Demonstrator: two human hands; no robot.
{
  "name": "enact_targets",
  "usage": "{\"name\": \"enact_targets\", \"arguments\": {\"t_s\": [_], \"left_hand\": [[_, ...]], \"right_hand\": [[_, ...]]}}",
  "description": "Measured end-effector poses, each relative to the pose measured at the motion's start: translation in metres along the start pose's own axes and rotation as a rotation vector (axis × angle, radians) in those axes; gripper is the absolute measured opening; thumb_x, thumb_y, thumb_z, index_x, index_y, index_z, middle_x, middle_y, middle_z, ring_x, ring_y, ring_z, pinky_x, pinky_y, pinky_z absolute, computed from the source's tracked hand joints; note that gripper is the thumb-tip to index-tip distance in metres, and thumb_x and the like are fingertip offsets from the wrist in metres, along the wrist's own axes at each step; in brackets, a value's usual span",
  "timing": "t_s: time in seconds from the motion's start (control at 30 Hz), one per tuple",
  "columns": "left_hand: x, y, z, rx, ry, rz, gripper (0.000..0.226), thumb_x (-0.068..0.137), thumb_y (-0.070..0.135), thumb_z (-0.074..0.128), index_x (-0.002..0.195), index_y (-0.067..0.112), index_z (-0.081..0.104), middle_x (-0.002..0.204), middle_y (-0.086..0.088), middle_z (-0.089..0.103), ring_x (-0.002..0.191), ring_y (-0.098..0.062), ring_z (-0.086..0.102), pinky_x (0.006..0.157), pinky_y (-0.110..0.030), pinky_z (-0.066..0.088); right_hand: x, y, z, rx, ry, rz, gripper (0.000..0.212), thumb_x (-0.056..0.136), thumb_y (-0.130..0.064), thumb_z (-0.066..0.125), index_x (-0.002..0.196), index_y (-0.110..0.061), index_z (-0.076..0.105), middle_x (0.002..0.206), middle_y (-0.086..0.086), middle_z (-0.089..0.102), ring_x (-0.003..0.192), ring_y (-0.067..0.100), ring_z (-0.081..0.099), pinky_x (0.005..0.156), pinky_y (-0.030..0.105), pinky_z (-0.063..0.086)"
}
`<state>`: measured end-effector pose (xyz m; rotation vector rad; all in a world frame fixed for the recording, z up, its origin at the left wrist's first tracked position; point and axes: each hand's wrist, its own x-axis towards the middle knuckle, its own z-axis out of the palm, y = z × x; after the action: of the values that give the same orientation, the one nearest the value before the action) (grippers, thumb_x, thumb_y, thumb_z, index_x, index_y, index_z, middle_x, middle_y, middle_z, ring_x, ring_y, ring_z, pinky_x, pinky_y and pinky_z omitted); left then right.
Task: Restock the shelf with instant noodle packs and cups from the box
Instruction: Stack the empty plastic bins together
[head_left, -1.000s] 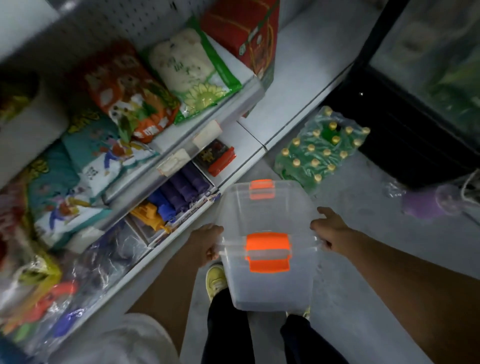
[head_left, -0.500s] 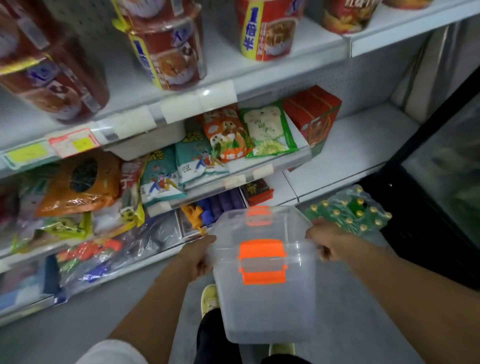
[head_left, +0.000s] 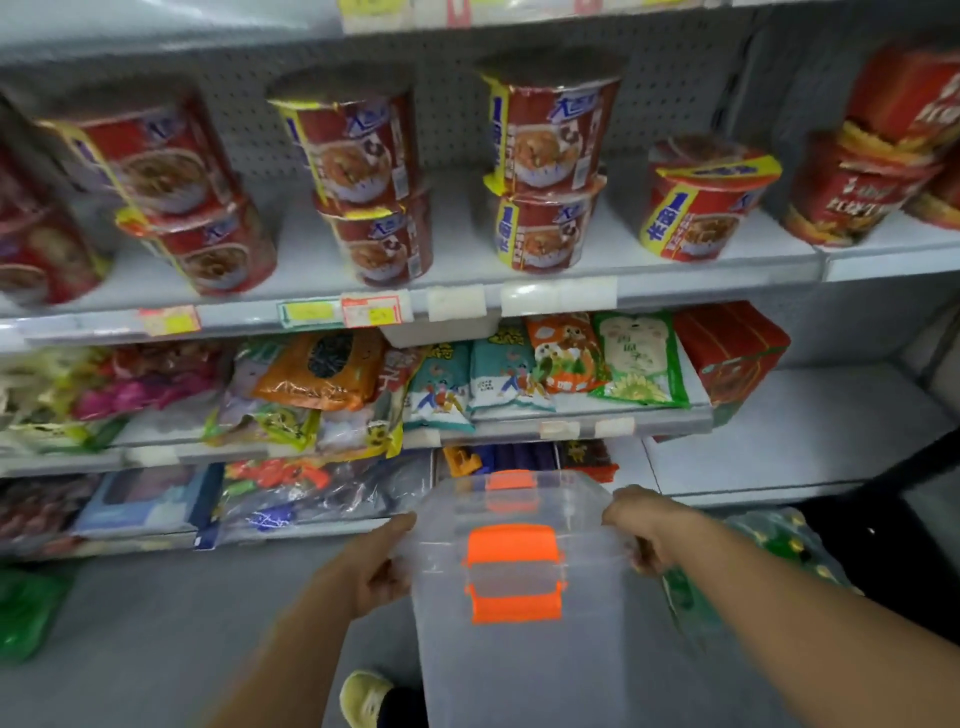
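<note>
Head view, facing a grey metal shelf unit with a perforated back panel. A translucent plastic box (head_left: 524, 613), rectangular with rounded corners and two bright orange latches (head_left: 514, 571) on its near and far ends, is held in front of the body, below the lowest shelves and above the grey floor (head_left: 156, 623). The left hand (head_left: 379, 566) grips the box's left rim, fingers curled round the edge; the right hand (head_left: 644, 525) grips the right rim in the same way. The walls of the box are cloudy, and what lies inside cannot be told.

The upper shelf (head_left: 467, 260) carries instant noodle cups (head_left: 358, 150): round, tapered tubs with glossy red wrappers and yellow bands, most stacked two high, in several columns set apart from one another. A single cup (head_left: 701, 202) stands alone to the right of the stacks, and red cups with an orange pattern (head_left: 857, 187) sit at the far right. Paper price labels (head_left: 371, 310) are fixed to the shelf's front strip.

The shelf below holds flat, crinkled foil and plastic snack bags (head_left: 561, 358) in orange, teal and green, leaning against one another, with a red cardboard carton (head_left: 727, 348) at the right end. The bottom tier shows clear plastic packets (head_left: 322, 488), blurred. A yellow shoe (head_left: 363, 696) shows beneath the box.
</note>
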<state>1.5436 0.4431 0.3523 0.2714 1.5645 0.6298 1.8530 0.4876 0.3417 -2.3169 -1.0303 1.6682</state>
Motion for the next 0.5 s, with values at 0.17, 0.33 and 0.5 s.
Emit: {"name": "enact_targets", "arguments": {"t_s": [0.17,0.33,0.5], "left_hand": [[-0.019,-0.002,-0.055,-0.115,0.067,0.016,0.022,0.091,0.026,0.067,0.079,0.009,0.060,0.051,-0.004,0.054,0.043,-0.013,0.047,0.039,-0.018,0.046],[-0.041,-0.011,-0.134,-0.245,0.176,0.011,0.024,0.090,0.028,0.069,0.079,0.009,0.060,0.056,-0.005,0.054,0.048,-0.014,0.046,0.039,-0.018,0.046],[-0.052,-0.018,-0.219,-0.358,0.321,0.003,0.024,0.085,0.027,0.075,0.080,0.011,0.058,0.059,-0.005,0.046,0.049,-0.014,0.041,0.040,-0.019,0.044]], "right_hand": [[-0.012,-0.045,0.042,-0.080,-0.110,-0.004,0.016,0.084,-0.002,0.043,0.090,-0.013,0.053,0.069,0.011,0.047,0.054,0.018,0.038,0.051,0.022,0.032],[-0.016,-0.101,0.119,-0.286,-0.231,-0.103,0.013,0.082,-0.001,0.045,0.080,-0.013,0.051,0.061,0.012,0.044,0.051,0.017,0.037,0.053,0.025,0.029],[-0.015,-0.149,0.211,-0.378,-0.301,-0.137,0.013,0.081,-0.006,0.048,0.076,-0.018,0.051,0.061,0.007,0.047,0.050,0.018,0.040,0.051,0.021,0.032]]}}
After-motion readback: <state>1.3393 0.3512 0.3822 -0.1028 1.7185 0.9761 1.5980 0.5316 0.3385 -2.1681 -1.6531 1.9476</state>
